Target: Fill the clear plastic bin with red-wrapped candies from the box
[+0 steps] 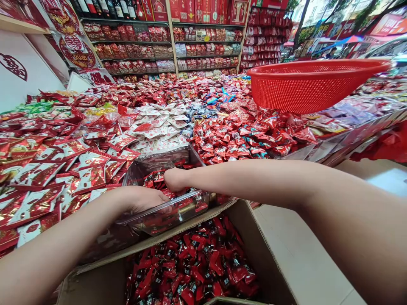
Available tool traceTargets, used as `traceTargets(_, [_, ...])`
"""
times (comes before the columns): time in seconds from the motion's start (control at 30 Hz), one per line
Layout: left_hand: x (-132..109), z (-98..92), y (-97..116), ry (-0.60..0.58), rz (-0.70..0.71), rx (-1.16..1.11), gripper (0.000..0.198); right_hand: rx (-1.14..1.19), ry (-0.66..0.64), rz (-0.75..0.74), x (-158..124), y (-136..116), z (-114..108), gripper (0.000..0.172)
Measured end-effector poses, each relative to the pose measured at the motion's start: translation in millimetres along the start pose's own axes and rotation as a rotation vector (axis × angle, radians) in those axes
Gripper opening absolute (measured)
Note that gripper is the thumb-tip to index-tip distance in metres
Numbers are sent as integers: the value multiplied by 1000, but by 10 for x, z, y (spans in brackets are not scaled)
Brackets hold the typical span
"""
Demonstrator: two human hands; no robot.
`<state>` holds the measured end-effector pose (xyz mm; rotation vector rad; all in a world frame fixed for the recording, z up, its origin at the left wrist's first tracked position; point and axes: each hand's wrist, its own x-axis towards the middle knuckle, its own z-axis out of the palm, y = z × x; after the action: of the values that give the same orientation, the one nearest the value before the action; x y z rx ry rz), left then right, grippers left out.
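Note:
A clear plastic bin [193, 202] holds red-and-black wrapped candies [154, 179], and both my hands reach into it. My left hand [148, 200] lies low along the near side, its fingers stretched out and partly seen through the clear wall. Farther in, my right hand [175, 179] is curled downward against the candies; whatever is under its fingers is hidden. Directly below the bin, an open cardboard box [270, 250] contains many similar red-and-black wrapped candies [193, 262].
Red-and-white packets [34, 173] heap on the left, with white packets [159, 123] and red packets [235, 135] behind the bin. A red mesh basket [305, 87] rests on the packets at right. Stocked shelves [173, 42] stand at the back.

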<state>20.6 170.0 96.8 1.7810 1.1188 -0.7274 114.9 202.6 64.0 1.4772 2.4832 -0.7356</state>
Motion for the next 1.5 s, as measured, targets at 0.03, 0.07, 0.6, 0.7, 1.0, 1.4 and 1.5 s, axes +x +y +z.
traceTargets(0.03, [5, -2, -9, -7, 0, -13, 20, 9, -11, -3, 1, 10, 5, 18])
traceTargets(0.07, [9, -4, -17, -8, 4, -17, 19, 18, -23, -8, 0, 20, 9, 19])
traceTargets(0.6, [19, -14, -23, 34, 16, 45, 23, -211, -272, -230, -168, 112, -104, 30])
traceTargets(0.7, [-17, 2, 29, 75, 44, 121, 26, -162, -403, -246, -183, 167, -113, 30])
traceTargets(1.0, [-3, -51, 8, 59, 55, 151, 26, 68, -605, -171, -69, 261, -2, 40])
traceTargets(1.4, [-9, -19, 25, 96, 10, 161, 23, 197, -202, 92, -11, 100, -67, 31])
traceTargets(1.5, [-13, -15, 29, 116, 10, 177, 22, 159, -187, 110, 48, 37, -39, 29])
